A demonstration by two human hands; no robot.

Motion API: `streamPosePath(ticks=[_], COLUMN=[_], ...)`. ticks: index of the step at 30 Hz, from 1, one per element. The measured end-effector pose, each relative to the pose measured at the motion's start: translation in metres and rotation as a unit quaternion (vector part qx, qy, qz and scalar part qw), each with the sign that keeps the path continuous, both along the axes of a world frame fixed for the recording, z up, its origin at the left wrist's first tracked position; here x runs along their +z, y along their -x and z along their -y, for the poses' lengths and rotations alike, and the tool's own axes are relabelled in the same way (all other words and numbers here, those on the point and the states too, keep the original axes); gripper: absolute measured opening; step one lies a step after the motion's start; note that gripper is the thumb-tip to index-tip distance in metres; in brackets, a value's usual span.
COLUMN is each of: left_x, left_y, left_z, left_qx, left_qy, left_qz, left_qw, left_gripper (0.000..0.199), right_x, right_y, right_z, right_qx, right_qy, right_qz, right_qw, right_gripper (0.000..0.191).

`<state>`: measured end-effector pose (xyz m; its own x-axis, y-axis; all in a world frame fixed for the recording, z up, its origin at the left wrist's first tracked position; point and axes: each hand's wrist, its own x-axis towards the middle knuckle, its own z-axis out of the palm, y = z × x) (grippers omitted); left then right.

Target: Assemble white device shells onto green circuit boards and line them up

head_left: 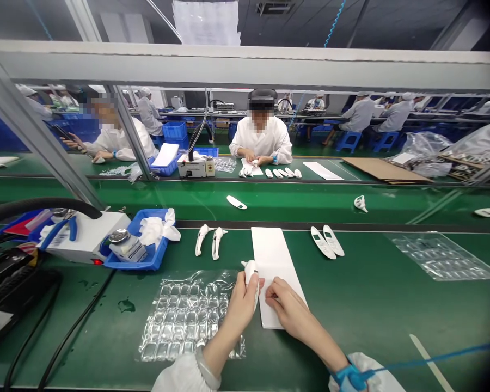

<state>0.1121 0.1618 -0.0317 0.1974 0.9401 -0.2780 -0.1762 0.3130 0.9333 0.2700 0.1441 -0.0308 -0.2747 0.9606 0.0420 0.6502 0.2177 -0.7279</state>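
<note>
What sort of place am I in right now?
Probably a factory assembly line. A green strip, likely a conveyor, has white parts spaced along it; a co-worker dressed in white handles similar parts across from you; and more people in white sit in the background.

Free tabletop (363,299) right of white sheet (271,250), blue tray (141,266) blocking left.
</note>
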Motion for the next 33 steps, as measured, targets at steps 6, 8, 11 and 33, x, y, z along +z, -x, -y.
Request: streamPosePath(ticks=[6,8,11,33], left_x=[0.014,0.023,0.037,0.049], left_y=[-0.002,0.000,0.006,0.020], left_z=[0.003,0.009,0.023,0.051], left_qx=[0.009,-0.004,-0.014,0.080], left_qy=[0.001,0.015,0.044,0.124], left_qz=[0.001,0.016,0.067,0.137], left_qw=[1.000,1.000,0.997,0.980], left_gripper=[0.051,0.058,0.065,0.063], right_x=[0.018,0.035,0.060,0.065], right_y=[-0.007,-0.005,0.009,0.058], right_z=[0.010,0.011,0.011,0.005], right_qx=[-0.033,-0.048,-0.018,-0.003], right_qy=[-0.024,-0.011,0.030,0.061], right_qz=[-0.093,-0.134,-0.203,-0.234], right_qw=[0.995,0.990,0.979,0.970], right_gripper=[0.020,0.022,0.021,0.021])
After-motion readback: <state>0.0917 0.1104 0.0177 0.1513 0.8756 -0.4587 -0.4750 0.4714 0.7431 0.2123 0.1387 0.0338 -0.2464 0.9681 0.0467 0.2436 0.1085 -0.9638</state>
